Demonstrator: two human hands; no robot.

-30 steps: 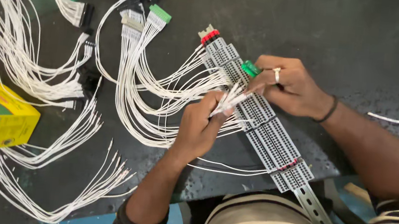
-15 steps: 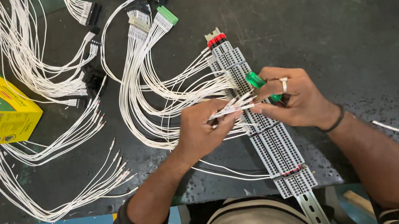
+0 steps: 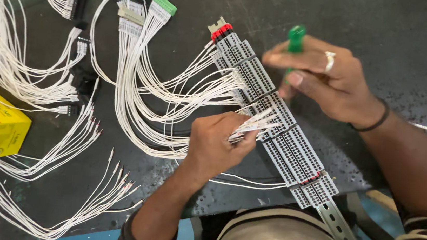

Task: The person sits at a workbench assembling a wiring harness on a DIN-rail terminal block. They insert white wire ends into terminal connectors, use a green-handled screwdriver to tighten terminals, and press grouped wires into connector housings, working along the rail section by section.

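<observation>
Your left hand point(image 3: 216, 146) pinches a bundle of thin white wires point(image 3: 255, 124) against the ribbed grey terminal strip point(image 3: 276, 121) lying diagonally on the dark table point(image 3: 388, 37); your right hand point(image 3: 327, 79) clasps a green-handled screwdriver point(image 3: 296, 36) above it.

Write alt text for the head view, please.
The left hand pinches a bundle of white wires against a grey terminal strip on a dark table. The right hand holds a green-handled tool above it.
</observation>
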